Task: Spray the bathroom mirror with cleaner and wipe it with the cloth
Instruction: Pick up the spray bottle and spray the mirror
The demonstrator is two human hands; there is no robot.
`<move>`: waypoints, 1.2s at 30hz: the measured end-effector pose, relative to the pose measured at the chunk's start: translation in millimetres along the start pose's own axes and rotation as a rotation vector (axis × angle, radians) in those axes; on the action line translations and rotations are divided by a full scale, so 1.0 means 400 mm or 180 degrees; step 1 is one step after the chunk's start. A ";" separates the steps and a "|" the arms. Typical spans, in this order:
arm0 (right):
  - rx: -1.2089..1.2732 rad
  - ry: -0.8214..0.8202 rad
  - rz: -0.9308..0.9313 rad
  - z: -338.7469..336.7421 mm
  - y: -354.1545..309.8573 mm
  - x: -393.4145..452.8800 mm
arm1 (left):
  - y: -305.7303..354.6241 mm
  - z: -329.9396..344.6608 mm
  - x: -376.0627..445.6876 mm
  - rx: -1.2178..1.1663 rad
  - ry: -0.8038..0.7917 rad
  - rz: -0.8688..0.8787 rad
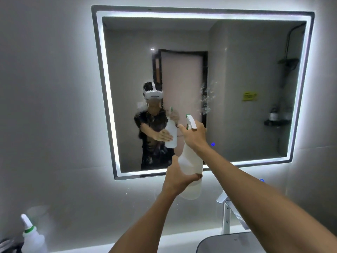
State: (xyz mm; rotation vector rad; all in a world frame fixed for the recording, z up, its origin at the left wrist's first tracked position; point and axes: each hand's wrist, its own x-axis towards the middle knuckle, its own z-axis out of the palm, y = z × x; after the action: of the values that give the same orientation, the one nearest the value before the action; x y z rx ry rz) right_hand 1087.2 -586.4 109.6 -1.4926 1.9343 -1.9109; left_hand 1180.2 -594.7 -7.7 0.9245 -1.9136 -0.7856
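Observation:
A rectangular mirror (246, 73) with a lit white border hangs on the grey wall. I hold a white spray bottle (190, 162) with a white and green trigger head up in front of its lower middle. My right hand (195, 136) grips the neck and trigger. My left hand (177, 177) grips the lower body of the bottle. Spray droplets (207, 99) speckle the glass right of the middle, and wet streaks cover the glass at the left around my reflection. No cloth is in view.
A chrome tap (227, 212) stands over a grey basin (224, 242) at the bottom right. A second white bottle (32, 236) with a green collar stands on the white counter (175, 241) at the bottom left. A blue touch light (213, 144) glows on the mirror.

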 end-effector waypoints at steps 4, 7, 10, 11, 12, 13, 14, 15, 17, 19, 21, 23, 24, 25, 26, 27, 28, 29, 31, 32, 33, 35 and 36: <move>-0.0176 0.0077 0.0052 0.010 -0.002 -0.004 | -0.008 -0.005 0.003 0.0005 -0.0010 -0.0032; -0.0124 0.0067 0.0085 0.008 -0.009 -0.003 | -0.009 -0.011 0.008 0.0054 0.0007 -0.0063; 0.0003 0.0011 0.0046 0.005 -0.008 -0.002 | -0.008 -0.015 0.013 0.0166 0.0005 -0.0048; 0.0022 -0.0011 0.0039 0.003 -0.009 -0.003 | -0.009 -0.015 0.015 0.0175 0.0003 -0.0037; 0.0037 -0.0031 0.0025 0.000 -0.010 -0.004 | -0.007 -0.016 0.016 0.0177 0.0003 -0.0022; 0.0053 -0.0047 0.0017 -0.002 -0.010 -0.004 | -0.007 -0.016 0.017 0.0175 0.0005 -0.0012; 0.0071 -0.0061 0.0016 -0.004 -0.010 -0.003 | -0.006 -0.018 0.018 0.0170 0.0010 -0.0008; 0.0090 -0.0077 0.0024 -0.005 -0.010 -0.001 | -0.005 -0.019 0.018 0.0160 0.0016 -0.0015; 0.0126 -0.0133 0.0025 -0.003 -0.011 0.001 | -0.006 -0.021 0.018 0.0138 0.0037 -0.0039; 0.0127 -0.0180 -0.0005 0.005 -0.010 0.000 | -0.008 -0.023 0.015 0.0107 0.0046 -0.0023; 0.0066 -0.0209 -0.0085 0.016 -0.012 -0.005 | -0.011 -0.028 0.008 0.0070 0.0064 0.0000; 0.0055 -0.0265 -0.0142 0.027 -0.017 -0.011 | -0.017 -0.032 -0.001 0.0039 0.0116 -0.0011; 0.0058 -0.0304 -0.0157 0.034 -0.021 -0.015 | -0.021 -0.034 -0.006 0.0030 0.0146 -0.0030; 0.0052 -0.0352 -0.0167 0.039 -0.024 -0.019 | -0.027 -0.035 -0.012 0.0020 0.0174 -0.0052; 0.0040 -0.0397 -0.0171 0.045 -0.028 -0.024 | -0.033 -0.037 -0.016 0.0007 0.0196 -0.0075; 0.0034 -0.0421 -0.0170 0.052 -0.031 -0.030 | -0.040 -0.039 -0.020 -0.0002 0.0206 -0.0095; 0.0032 -0.0426 -0.0170 0.060 -0.033 -0.035 | -0.046 -0.042 -0.023 -0.0001 0.0211 -0.0112; 0.0031 -0.0418 -0.0172 0.067 -0.034 -0.041 | -0.050 -0.046 -0.026 0.0011 0.0217 -0.0119; 0.0011 -0.0383 -0.0181 0.077 -0.037 -0.053 | -0.059 -0.054 -0.030 0.0049 0.0211 -0.0122; 0.0000 -0.0341 -0.0167 0.079 -0.038 -0.058 | -0.064 -0.057 -0.031 0.0075 0.0205 -0.0119; 0.0008 -0.0302 -0.0145 0.078 -0.042 -0.064 | -0.066 -0.061 -0.033 0.0102 0.0197 -0.0111; 0.0054 -0.0281 -0.0083 0.073 -0.045 -0.073 | -0.071 -0.068 -0.035 0.0172 0.0180 -0.0074; 0.0083 -0.0291 -0.0051 0.069 -0.046 -0.078 | -0.075 -0.070 -0.035 0.0197 0.0160 -0.0054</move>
State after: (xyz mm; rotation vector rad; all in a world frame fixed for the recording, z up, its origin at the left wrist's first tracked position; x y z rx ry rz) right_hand 1131.7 -583.7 99.8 -1.5638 1.8577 -1.8323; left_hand 1218.7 -603.6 -24.9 0.9903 -1.8975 -0.7101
